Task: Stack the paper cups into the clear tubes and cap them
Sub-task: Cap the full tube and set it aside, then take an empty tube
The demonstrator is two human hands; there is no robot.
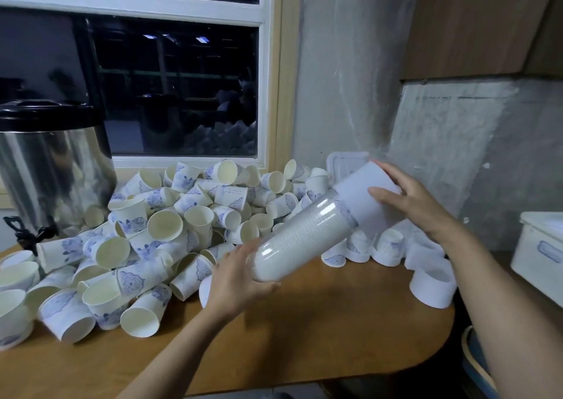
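Left hand point(240, 272) is gripping the cup-filled clear tube point(301, 234), tilted above the table point(304, 322); right hand point(417, 203) is clasping the white cap point(362, 199) over its upper end. Pushing askew risks jamming it.

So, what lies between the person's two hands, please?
In the head view, the clear tube, packed with stacked cups, spans from the left hand to the right hand, which grips its white cap.

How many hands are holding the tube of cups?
2. The left hand grips the tube at its lower end; the right hand holds the white cap on the upper end. I see no others.
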